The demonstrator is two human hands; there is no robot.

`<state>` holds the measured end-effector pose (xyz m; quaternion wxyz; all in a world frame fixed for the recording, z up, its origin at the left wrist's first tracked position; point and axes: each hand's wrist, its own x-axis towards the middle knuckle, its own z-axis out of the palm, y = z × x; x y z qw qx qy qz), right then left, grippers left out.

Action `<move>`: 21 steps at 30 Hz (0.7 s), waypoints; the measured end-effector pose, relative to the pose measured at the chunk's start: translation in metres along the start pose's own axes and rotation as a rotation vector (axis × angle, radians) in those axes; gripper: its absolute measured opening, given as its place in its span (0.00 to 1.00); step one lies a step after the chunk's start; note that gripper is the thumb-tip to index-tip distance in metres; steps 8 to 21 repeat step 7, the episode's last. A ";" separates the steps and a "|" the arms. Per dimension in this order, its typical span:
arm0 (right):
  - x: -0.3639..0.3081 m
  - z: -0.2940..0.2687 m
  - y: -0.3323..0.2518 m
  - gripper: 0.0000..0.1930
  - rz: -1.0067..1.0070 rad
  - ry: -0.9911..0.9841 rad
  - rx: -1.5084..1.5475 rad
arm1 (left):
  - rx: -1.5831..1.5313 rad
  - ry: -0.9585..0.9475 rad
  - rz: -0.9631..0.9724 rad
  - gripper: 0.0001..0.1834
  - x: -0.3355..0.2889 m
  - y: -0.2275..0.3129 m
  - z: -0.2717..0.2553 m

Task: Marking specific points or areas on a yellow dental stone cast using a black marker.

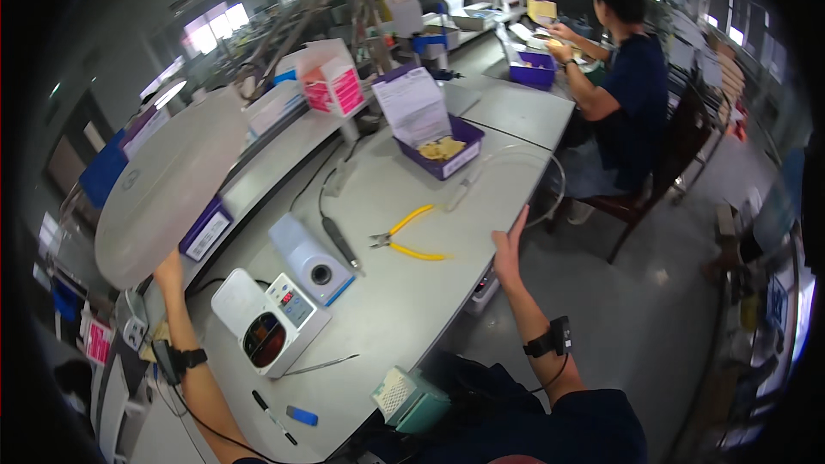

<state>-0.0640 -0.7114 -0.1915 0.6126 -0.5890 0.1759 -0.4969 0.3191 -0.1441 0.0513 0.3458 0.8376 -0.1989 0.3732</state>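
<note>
My left hand (169, 273) is raised at the underside of a large round pale lamp head (168, 193); its fingers are hidden behind the rim. Along the table's right edge lies my right hand (510, 251), fingers stretched out and nothing visible in them. Yellow-handled cutting pliers (404, 228) lie spread on the grey table (430, 292), to the left of that hand. Farther left are a dark pen-shaped handpiece (339, 243) on a cable, a blue-and-white box (301, 249) with a round port, and a white device (296, 305) with a dark oval window.
A purple bin (451, 163) holds yellowish pieces and a paper sheet. Clear tubing (563, 180) loops over the right edge. A thin metal tool (322, 365), a pen (275, 418) and a small blue block (302, 416) lie nearby. A seated person (632, 94) works at the far right.
</note>
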 end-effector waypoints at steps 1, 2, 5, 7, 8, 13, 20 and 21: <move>0.000 0.002 -0.003 0.50 -0.027 -0.020 0.026 | 0.031 0.009 0.005 0.32 0.003 -0.005 -0.002; 0.001 0.003 -0.005 0.50 -0.010 -0.014 0.026 | 0.019 -0.003 0.015 0.32 0.004 -0.006 0.005; 0.001 0.004 -0.009 0.50 0.049 -0.013 0.077 | -0.007 0.079 -0.008 0.32 0.001 -0.004 0.001; 0.000 0.004 -0.010 0.50 0.039 -0.018 0.062 | -0.068 0.104 -0.037 0.32 -0.001 -0.001 -0.001; 0.000 0.004 -0.010 0.50 0.039 -0.018 0.062 | -0.068 0.104 -0.037 0.32 -0.001 -0.001 -0.001; 0.000 0.004 -0.010 0.50 0.039 -0.018 0.062 | -0.068 0.104 -0.037 0.32 -0.001 -0.001 -0.001; 0.000 0.004 -0.010 0.50 0.039 -0.018 0.062 | -0.068 0.104 -0.037 0.32 -0.001 -0.001 -0.001; 0.000 0.004 -0.010 0.50 0.039 -0.018 0.062 | -0.068 0.104 -0.037 0.32 -0.001 -0.001 -0.001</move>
